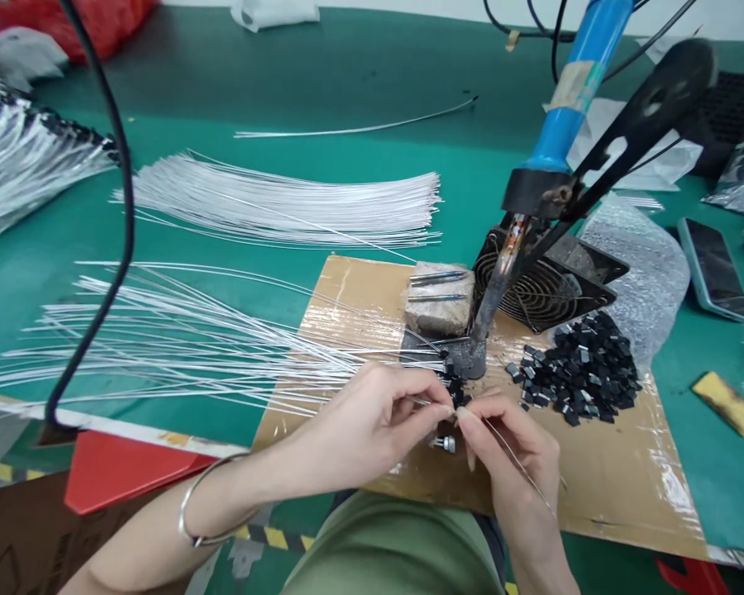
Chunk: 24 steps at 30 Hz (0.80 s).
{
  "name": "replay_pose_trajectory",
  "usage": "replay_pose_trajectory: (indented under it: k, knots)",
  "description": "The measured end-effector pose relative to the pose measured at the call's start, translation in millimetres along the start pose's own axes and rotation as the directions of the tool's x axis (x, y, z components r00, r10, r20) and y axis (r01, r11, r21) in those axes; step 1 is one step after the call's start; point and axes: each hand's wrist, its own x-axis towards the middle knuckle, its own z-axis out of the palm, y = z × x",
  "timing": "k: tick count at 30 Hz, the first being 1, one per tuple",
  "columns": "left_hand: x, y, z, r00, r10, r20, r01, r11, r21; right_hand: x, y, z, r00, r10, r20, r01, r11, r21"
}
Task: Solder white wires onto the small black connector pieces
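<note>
My left hand [388,421] is closed in a pinch around the end of a thin white wire, most of which its fingers hide. Touching nearly tip to tip with it, my right hand [512,442] pinches as well, and a thin silvery wire [517,463], like solder wire, runs from its fingertips back over the palm. What sits between the fingertips is too small to make out. Just above them is the foot of a stand that holds a soldering iron [549,140] with a blue handle, tip down. White wires with black ends [285,355] lie to the left.
Small black connectors [586,368] are heaped on the cardboard sheet [620,471]. Behind the iron stands a black fan [533,285]. A tan block [440,302] carries metal tips. Further back lies a bundle of white wires [285,202]. A phone [714,268] rests at right; a black cable [124,182] hangs left.
</note>
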Motion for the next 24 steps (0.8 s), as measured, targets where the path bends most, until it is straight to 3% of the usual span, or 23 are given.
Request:
replay_pose_trajectory:
  k: [5, 8, 12, 24]
  knots:
    - [10, -1, 3.8, 0.993, -0.111, -0.041, 0.101, 0.976, -0.195, 1, 2, -9, 0.964, 0.105, -0.246, -0.016, 0.941, 0.337]
    - [12, -1, 2.3, 0.989, -0.135, -0.052, 0.119, 0.963, -0.242, 2, -1, -18, 0.963, 0.116, -0.242, 0.001, 0.899, 0.438]
    - [12, 0, 0.3, 0.991, -0.124, -0.054, 0.105, 0.958, -0.267, 0, 1, -23, 0.968, 0.144, -0.206, -0.045, 0.905, 0.422]
    - [13, 0, -3.6, 0.993, -0.082, -0.081, 0.054, 0.950, -0.307, -6, 7, -16, 0.978, 0.026, -0.208, 0.021, 0.975, 0.220]
